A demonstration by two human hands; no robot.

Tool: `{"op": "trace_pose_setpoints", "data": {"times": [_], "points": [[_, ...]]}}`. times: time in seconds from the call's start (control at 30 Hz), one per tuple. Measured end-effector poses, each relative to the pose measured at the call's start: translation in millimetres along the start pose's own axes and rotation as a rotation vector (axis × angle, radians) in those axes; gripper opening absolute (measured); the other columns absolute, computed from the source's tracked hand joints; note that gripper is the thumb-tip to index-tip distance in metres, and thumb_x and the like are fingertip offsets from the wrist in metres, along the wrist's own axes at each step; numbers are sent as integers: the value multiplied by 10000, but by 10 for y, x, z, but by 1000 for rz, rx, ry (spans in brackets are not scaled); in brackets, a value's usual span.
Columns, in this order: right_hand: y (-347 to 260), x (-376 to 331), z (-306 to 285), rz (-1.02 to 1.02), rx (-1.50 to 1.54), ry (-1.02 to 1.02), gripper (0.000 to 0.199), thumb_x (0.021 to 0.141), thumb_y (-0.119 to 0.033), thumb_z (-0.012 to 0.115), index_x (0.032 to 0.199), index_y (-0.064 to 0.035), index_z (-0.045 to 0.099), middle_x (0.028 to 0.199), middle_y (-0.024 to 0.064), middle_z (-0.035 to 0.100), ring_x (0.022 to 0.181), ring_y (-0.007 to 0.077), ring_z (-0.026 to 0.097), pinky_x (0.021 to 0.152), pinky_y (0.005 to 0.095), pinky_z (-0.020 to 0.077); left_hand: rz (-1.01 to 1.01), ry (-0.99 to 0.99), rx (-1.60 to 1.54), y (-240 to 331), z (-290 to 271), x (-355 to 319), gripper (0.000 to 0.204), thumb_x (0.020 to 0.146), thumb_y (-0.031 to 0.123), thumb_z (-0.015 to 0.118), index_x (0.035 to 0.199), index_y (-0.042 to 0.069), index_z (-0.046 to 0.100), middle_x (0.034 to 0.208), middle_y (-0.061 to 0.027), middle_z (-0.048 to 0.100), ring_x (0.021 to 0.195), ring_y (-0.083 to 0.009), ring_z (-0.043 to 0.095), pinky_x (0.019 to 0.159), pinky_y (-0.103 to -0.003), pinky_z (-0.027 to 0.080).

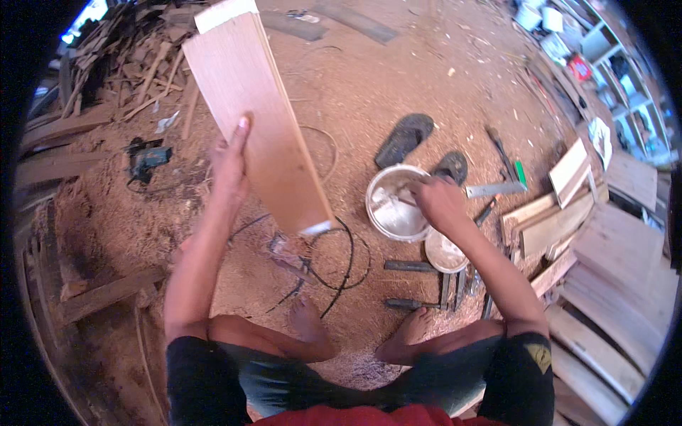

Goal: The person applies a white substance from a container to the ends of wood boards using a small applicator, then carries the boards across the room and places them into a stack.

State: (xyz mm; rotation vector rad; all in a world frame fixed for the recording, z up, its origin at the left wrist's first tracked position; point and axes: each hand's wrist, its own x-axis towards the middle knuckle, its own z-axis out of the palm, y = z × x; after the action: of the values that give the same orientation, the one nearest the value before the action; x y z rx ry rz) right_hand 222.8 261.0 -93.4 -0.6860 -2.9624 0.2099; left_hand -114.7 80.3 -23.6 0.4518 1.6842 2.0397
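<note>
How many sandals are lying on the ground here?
2. One dark sandal lies on the sawdust beyond the metal bowl; the other sandal sits right behind the bowl, partly hidden by the right hand. More could be hidden under the wood scraps.

A long pale wooden plank [256,113] stands tilted, lower end just left of the round metal bowl [394,202] (white paste inside).

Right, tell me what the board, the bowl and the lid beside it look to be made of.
Board in the left hand: pale sanded wood, matte, faint grain lines. Bowl under the right hand: bare metal, dull silver sheen, whitish paste inside. Round lid: probably tin, greyish and smeared.
</note>
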Motion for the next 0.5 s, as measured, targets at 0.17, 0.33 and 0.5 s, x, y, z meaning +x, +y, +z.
{"op": "trace_pose_setpoints", "data": {"times": [0.17,0.33,0.5], "points": [[-264,-355,-828,216,271,-176,286,928,-301,660,778,-59,682,703,197,649,701,386,659,609,487,497,-303,146,-208,480,-54,-342,433,909,296,743,1219,37,588,1127,-94,672,990,-201,663,870,-350,557],[-850,-1383,-1571,435,796,-295,156,913,-106,609,1044,-20,600,785,149,628,687,239,637,618,370,500,-209,264,16,1162,28,-1217,392,900,218,748,1206,28,595,1066,-56,664,947,-114,624,807,-299,528],[-2281,-1965,-2855,988,1684,-747,324,1016,-306,577,1233,-68,608,985,66,699,806,162,645,679,314,530,-174,446,-95,2635,334,-2283,393,916,141,716,1245,19,537,1068,-59,661,930,-118,631,780,-272,529]]}}
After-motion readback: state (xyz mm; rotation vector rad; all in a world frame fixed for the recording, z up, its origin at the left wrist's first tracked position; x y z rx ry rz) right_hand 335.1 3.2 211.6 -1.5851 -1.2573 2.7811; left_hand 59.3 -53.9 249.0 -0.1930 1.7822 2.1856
